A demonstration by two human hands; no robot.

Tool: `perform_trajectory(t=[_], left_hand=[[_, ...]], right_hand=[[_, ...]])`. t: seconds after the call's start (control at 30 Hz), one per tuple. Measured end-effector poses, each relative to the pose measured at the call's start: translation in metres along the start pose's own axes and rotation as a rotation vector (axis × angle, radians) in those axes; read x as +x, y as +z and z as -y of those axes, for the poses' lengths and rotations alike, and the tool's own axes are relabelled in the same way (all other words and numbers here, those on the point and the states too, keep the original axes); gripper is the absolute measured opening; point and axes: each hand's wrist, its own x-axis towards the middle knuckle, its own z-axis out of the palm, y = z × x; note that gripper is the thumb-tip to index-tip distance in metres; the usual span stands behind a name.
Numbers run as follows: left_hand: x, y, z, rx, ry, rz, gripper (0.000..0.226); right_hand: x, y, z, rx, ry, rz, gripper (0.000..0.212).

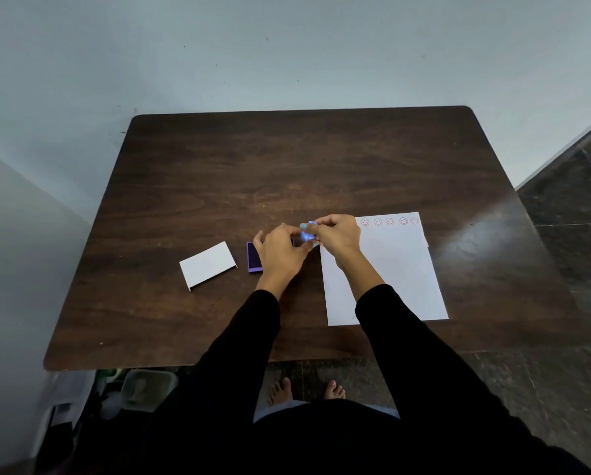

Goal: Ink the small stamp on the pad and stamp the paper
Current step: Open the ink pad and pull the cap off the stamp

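A small light-blue stamp is held between both hands, just above the table between the pad and the paper. My right hand pinches its upper part. My left hand has its fingertips on the lower part and covers most of the purple ink pad, whose left edge shows. The white paper lies to the right, with a row of several red smiley prints along its top edge.
The white lid of the pad lies to the left of it. The dark wooden table stands against a pale wall. Boxes and bins sit on the floor under the table's left front corner.
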Motion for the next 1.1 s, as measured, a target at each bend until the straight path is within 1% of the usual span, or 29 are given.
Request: perform_trajectory(t=[0.13, 0.3, 0.37, 0.43, 0.5, 0.57, 0.7, 0.77, 0.83, 0.9, 0.97, 1.03, 1.1], left_hand=[[-0.002, 0.001, 0.002, 0.000, 0.001, 0.033, 0.013], [-0.002, 0.002, 0.003, -0.010, 0.000, 0.072, 0.019], [-0.004, 0.002, 0.003, 0.006, 0.002, 0.054, 0.024], [-0.010, 0.002, 0.003, 0.031, 0.007, 0.011, 0.025], [-0.019, 0.006, 0.007, 0.067, 0.051, -0.029, 0.027], [-0.030, 0.013, 0.011, 0.120, 0.102, -0.057, 0.029], [-0.049, 0.024, 0.019, 0.197, 0.109, -0.084, 0.031], [-0.053, 0.028, 0.024, 0.238, 0.099, -0.075, 0.033], [-0.054, 0.030, 0.028, 0.258, 0.099, -0.062, 0.036], [-0.053, 0.029, 0.029, 0.269, 0.110, -0.028, 0.049], [-0.054, 0.027, 0.031, 0.276, 0.109, -0.014, 0.077], [-0.056, 0.022, 0.037, 0.272, 0.072, -0.087, 0.099], [-0.056, 0.013, 0.047, 0.281, 0.016, -0.161, 0.110]], right_hand=[[0.000, -0.001, -0.001, -0.031, -0.031, 0.020, 0.014], [0.003, -0.004, -0.003, -0.031, -0.028, 0.075, 0.008], [0.003, -0.004, -0.003, -0.009, -0.024, 0.078, 0.010], [0.002, -0.005, -0.002, 0.055, -0.019, 0.038, 0.016], [0.004, -0.007, -0.001, 0.166, 0.023, -0.010, 0.014], [0.007, -0.009, 0.002, 0.342, 0.108, -0.009, 0.015], [0.001, -0.019, 0.008, 0.816, 0.267, 0.140, 0.013], [-0.001, -0.022, 0.007, 0.966, 0.313, 0.188, 0.015], [-0.003, -0.024, 0.006, 1.060, 0.346, 0.214, 0.013], [-0.005, -0.024, 0.006, 1.118, 0.373, 0.236, 0.009], [-0.007, -0.024, 0.006, 1.185, 0.403, 0.266, 0.009], [-0.007, -0.023, 0.005, 1.248, 0.424, 0.289, 0.012], [-0.006, -0.022, 0.004, 1.274, 0.438, 0.284, 0.017]])
